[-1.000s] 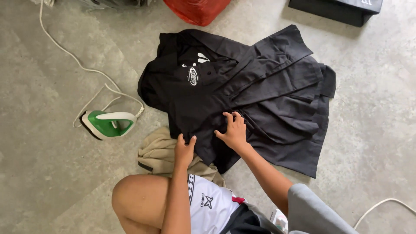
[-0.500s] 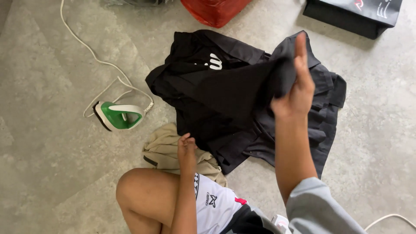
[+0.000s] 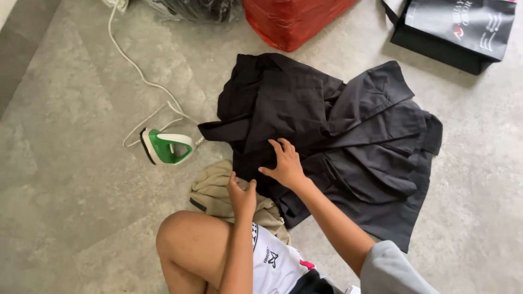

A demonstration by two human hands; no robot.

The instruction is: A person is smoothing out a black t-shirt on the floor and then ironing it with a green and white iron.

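Note:
A pile of black clothes (image 3: 348,136) lies spread on the grey floor in front of me. My right hand (image 3: 284,163) rests flat on the near left part of the black cloth, fingers spread, holding nothing. My left hand (image 3: 241,193) sits at the near edge of the black cloth, just over a beige folded garment (image 3: 215,190); its fingers are curled and I cannot tell whether they pinch the cloth. My bare knee (image 3: 185,245) is bent below both hands.
A green and white iron (image 3: 165,146) stands on the floor to the left, its white cord (image 3: 136,73) running to the far left. A red bag (image 3: 289,19) and a black bag (image 3: 455,30) sit at the far side.
My right hand lifted part of the black garment, flipped it over, and came back down flat onto the cloth. The white print on the garment is now hidden. My left hand stayed put.

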